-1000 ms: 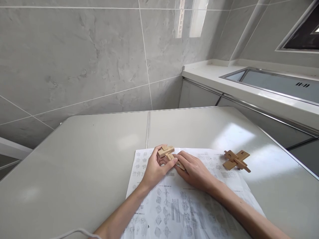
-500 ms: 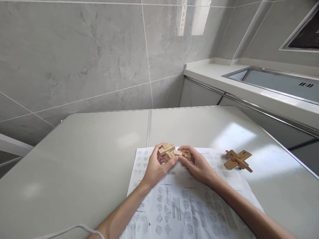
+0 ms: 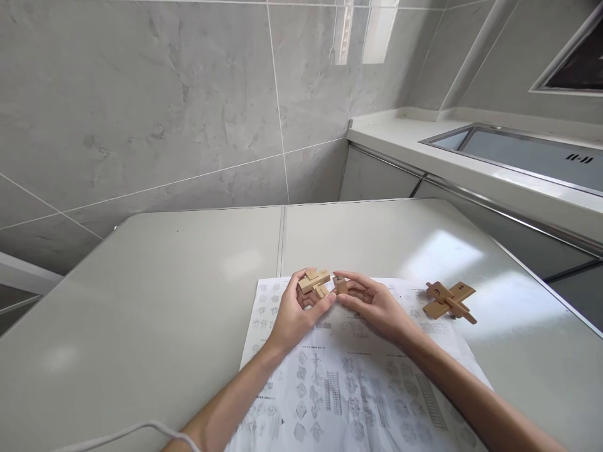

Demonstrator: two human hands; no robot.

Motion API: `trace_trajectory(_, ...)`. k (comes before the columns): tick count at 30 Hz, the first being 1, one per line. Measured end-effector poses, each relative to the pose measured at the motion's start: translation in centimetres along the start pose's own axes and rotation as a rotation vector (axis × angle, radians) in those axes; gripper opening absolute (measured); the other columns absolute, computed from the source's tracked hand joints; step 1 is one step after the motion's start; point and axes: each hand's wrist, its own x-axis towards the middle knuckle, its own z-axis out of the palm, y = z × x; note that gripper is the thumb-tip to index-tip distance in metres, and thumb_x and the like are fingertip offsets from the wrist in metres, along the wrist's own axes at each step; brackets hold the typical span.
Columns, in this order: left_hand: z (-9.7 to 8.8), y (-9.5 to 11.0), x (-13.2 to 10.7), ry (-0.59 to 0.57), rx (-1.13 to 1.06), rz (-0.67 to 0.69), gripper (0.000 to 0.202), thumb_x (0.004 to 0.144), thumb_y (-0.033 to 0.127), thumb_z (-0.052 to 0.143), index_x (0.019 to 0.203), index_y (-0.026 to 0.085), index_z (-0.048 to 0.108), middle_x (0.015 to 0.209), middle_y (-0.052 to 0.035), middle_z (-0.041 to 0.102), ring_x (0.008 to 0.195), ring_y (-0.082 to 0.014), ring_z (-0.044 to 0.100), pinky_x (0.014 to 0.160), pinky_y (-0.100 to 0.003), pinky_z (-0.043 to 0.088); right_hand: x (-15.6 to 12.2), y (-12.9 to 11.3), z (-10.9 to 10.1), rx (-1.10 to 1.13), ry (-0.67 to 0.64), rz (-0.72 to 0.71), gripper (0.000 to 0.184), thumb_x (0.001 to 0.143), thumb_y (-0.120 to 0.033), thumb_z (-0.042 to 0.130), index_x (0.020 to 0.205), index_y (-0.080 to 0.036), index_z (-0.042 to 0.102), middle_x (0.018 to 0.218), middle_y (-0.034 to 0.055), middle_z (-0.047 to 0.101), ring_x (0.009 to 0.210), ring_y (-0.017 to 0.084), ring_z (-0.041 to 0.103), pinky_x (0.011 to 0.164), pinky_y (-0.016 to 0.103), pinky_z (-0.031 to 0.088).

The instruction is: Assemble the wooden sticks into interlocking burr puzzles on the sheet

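My left hand (image 3: 293, 315) is closed around a small cluster of interlocked wooden puzzle pieces (image 3: 313, 282), held just above a printed instruction sheet (image 3: 343, 383). My right hand (image 3: 377, 306) pinches a single wooden stick piece (image 3: 340, 284) with its end turned toward the cluster, almost touching it. Both hands hover over the sheet's far edge. A second, cross-shaped wooden puzzle assembly (image 3: 448, 300) lies on the sheet's right corner, apart from my hands.
The sheet lies on a pale grey table (image 3: 164, 289) with a seam down its middle. A grey tiled wall stands behind. To the right runs a white counter (image 3: 424, 147) with a steel sink (image 3: 522, 154). A white cable (image 3: 117, 433) crosses my left forearm.
My right hand has lifted the stick piece off the sheet and turned it end-on toward the cluster in my left hand. The left hand barely moved.
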Motion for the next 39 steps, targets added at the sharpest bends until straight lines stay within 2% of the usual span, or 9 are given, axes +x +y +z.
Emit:
trace_trajectory(4,0.0,-0.1,-0.1,-0.006,0.084,0.02,0.07,0.084,0.049,0.088,0.14,0.023,0.054,0.126,-0.013,0.073,0.111,-0.0266,0.072,0.096,-0.04,0.059,-0.2,-0.1,0.2,0.002,0.029,0.007,0.04,0.095,-0.051,0.077,0.123,-0.023,0.07,0.113,0.0097,0.08,0.11,0.028,0.075,0.1,0.044,0.058)
trace_trajectory(7,0.1,-0.4,-0.2,-0.012,0.15,0.037,0.071,0.084,0.048,0.088,0.141,0.023,0.053,0.125,-0.0119,0.073,0.111,-0.0266,0.072,0.096,-0.04,0.059,-0.2,-0.2,0.3,-0.086,0.078,-0.081,0.03,0.097,-0.049,0.074,0.114,-0.024,0.073,0.113,0.0087,0.077,0.107,0.027,0.073,0.096,0.042,0.057)
trace_trajectory(10,0.2,-0.6,-0.2,-0.023,0.189,0.052,0.071,0.085,0.048,0.087,0.141,0.023,0.053,0.123,-0.0106,0.074,0.109,-0.0258,0.072,0.093,-0.038,0.059,-0.3,-0.3,0.5,-0.21,0.139,-0.162,0.025,0.097,-0.047,0.074,0.109,-0.025,0.074,0.104,0.0073,0.074,0.097,0.025,0.07,0.091,0.041,0.057)
trace_trajectory(14,0.3,-0.8,-0.2,-0.042,0.233,0.087,0.068,0.085,0.047,0.087,0.14,0.024,0.054,0.122,-0.0088,0.074,0.109,-0.0249,0.072,0.088,-0.034,0.059,-0.4,-0.2,0.8,-0.225,0.128,-0.167,0.025,0.099,-0.044,0.07,0.114,-0.024,0.07,0.102,0.007,0.076,0.088,0.024,0.072,0.081,0.038,0.059)
trace_trajectory(20,0.4,-0.8,-0.2,-0.048,0.285,0.112,0.067,0.085,0.046,0.086,0.14,0.024,0.055,0.114,-0.0074,0.074,0.099,-0.022,0.071,0.083,-0.033,0.059,-0.6,-0.5,0.7,-0.453,0.149,-0.268,0.017,0.103,-0.036,0.063,0.113,-0.023,0.067,0.091,0.0046,0.074,0.072,0.019,0.065,0.068,0.032,0.056)
trace_trajectory(25,0.3,-1.1,-0.1,-0.048,0.3,0.134,0.067,0.083,0.044,0.087,0.14,0.023,0.056,0.107,-0.006,0.074,0.089,-0.0192,0.069,0.077,-0.031,0.058,-0.8,-1.0,0.6,-0.524,0.134,-0.301,0.017,0.104,-0.033,0.06,0.115,-0.023,0.068,0.093,0.0054,0.076,0.073,0.019,0.067,0.064,0.03,0.056)
trace_trajectory(32,0.3,-1.4,-0.1,-0.068,0.336,0.164,0.065,0.083,0.043,0.087,0.14,0.026,0.059,0.099,-0.0025,0.071,0.077,-0.0156,0.063,0.07,-0.028,0.055,-1.0,-1.1,0.5,-0.565,0.12,-0.262,0.02,0.104,-0.03,0.059,0.12,-0.025,0.07,0.097,0.0058,0.079,0.075,0.02,0.07,0.059,0.029,0.054)
trace_trajectory(39,0.4,-1.4,-0.1,-0.054,0.407,0.212,0.062,0.084,0.044,0.086,0.139,0.026,0.062,0.089,0.0001,0.066,0.068,-0.0133,0.053,0.063,-0.026,0.051,-0.9,-0.8,0.1,-0.553,0.069,-0.278,0.024,0.102,-0.022,0.058,0.122,-0.028,0.071,0.088,0.0013,0.077,0.073,0.018,0.068,0.062,0.028,0.054)
